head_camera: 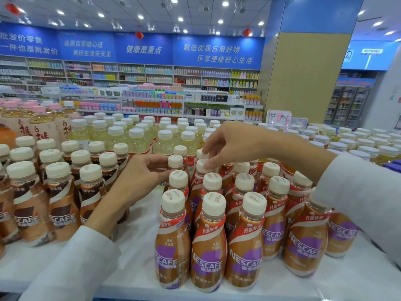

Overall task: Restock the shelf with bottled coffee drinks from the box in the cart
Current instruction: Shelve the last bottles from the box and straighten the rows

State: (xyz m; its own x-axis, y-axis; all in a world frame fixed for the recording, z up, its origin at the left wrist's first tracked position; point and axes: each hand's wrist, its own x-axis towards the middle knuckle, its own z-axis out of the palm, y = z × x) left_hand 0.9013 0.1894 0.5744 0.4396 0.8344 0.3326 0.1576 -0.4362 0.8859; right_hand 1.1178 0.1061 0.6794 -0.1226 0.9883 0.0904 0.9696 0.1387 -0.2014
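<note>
the left sleeve (71, 268) lies nearest, just beside the purple-label coffee bottles (206, 242), which stand upright in tight rows running back from the front edge of the white shelf (138, 216). both hands reach to the back of that block. the left hand (138, 172) has its fingers (159, 157) and thumb narrowed round the neck of a rear bottle (175, 161), likely to seat it in line. the right hand (230, 142) comes from above, its fingertips (206, 165) pinched on the cap of the next bottle (202, 168), though blur hides the exact contact. the grips are up high because the packed rows leave only the tops free. brown-label bottles (60, 205) fill the left side and pale yellow drinks (136, 140) stand behind. the box and cart are out of view.
</note>
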